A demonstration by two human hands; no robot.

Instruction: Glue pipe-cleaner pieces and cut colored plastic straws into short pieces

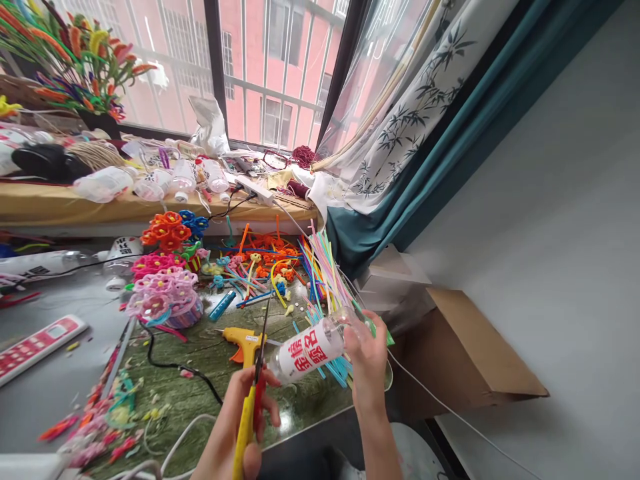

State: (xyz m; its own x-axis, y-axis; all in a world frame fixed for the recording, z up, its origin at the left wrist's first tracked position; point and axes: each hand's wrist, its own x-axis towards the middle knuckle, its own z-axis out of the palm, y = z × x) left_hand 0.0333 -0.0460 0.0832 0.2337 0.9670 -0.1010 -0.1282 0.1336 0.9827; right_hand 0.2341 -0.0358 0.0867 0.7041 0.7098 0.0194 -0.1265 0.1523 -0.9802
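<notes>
My left hand (240, 403) is closed round a pair of scissors (246, 427) with yellow and red handles. Its dark blades point upward, away from me, beside the left end of a clear plastic bottle (305, 352). The bottle has a white label with red characters. It lies tilted across the air in front of me, its right end gripped by my right hand (367, 350). Whether my left fingertips touch the bottle, I cannot tell. Behind the scissors a yellow glue gun (245, 340) rests on the green table (200, 353).
Bundled pipe cleaners (327, 267) lie behind the bottle. Fuzzy pink flowers (163, 293) stand left in a pot, near a blue tube (223, 305). Several bottles (107, 183) line the windowsill. A cardboard box (480, 347) is at right. Cables (175, 365) cross the table.
</notes>
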